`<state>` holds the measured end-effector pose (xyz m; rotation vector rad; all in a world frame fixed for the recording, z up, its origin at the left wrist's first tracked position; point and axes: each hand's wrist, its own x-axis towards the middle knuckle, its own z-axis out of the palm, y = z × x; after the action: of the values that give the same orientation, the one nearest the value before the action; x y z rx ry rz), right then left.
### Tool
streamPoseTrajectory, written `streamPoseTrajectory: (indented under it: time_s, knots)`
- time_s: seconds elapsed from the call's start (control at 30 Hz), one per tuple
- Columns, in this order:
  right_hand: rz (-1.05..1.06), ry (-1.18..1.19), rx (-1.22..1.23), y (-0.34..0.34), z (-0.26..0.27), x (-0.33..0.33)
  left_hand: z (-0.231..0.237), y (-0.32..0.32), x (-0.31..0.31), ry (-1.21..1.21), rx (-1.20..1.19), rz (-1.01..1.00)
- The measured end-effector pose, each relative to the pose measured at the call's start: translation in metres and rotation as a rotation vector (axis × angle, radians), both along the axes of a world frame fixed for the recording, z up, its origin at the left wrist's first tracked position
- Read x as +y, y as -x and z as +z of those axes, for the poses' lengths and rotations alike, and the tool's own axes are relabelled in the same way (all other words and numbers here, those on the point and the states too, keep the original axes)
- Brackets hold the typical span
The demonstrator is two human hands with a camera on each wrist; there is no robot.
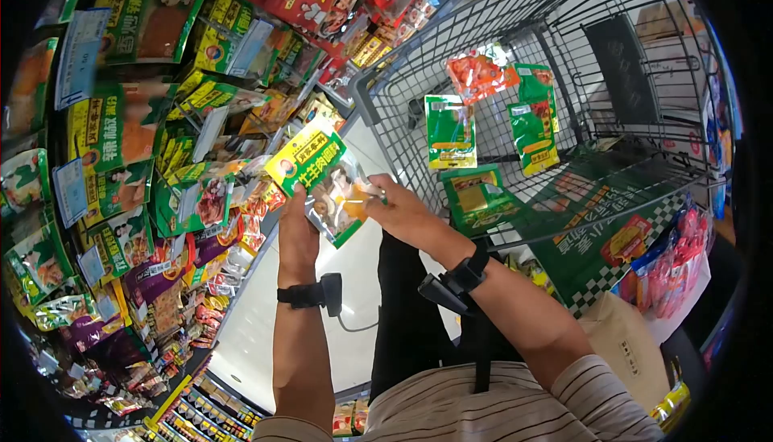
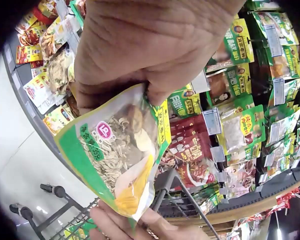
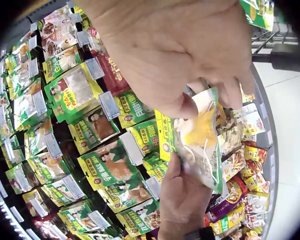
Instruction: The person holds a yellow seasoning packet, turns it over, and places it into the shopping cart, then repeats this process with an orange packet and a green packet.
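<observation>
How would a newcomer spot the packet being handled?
Find the shopping cart in the head view. To its lower left, the left hand and right hand hold a windowed green-and-yellow packet. Unlike the displayed lookalikes, it is gripped.

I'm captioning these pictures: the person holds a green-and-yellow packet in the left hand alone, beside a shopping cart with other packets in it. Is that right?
Not the left hand alone: the head view shows the right hand also holding the green-and-yellow packet, beside a shopping cart with other packets in it.
</observation>
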<state>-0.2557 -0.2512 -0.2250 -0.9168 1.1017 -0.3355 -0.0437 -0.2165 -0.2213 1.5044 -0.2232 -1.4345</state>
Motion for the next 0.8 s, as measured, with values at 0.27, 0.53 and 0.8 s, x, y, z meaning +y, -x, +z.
streamPoseTrajectory:
  time_s: [0.27, 0.53, 0.8]
  knots:
    - [-0.237, 0.116, 0.013, -0.024, -0.031, 0.014, -0.014, -0.028, -0.013, -0.030, 0.085, -0.046]
    - [-0.341, -0.217, -0.155, -0.058, -0.042, 0.012, -0.032, -0.056, -0.015, -0.011, 0.165, -0.105]
    - [-0.388, -0.285, -0.165, -0.069, -0.059, 0.014, -0.028, -0.049, -0.019, 0.007, 0.089, -0.017]
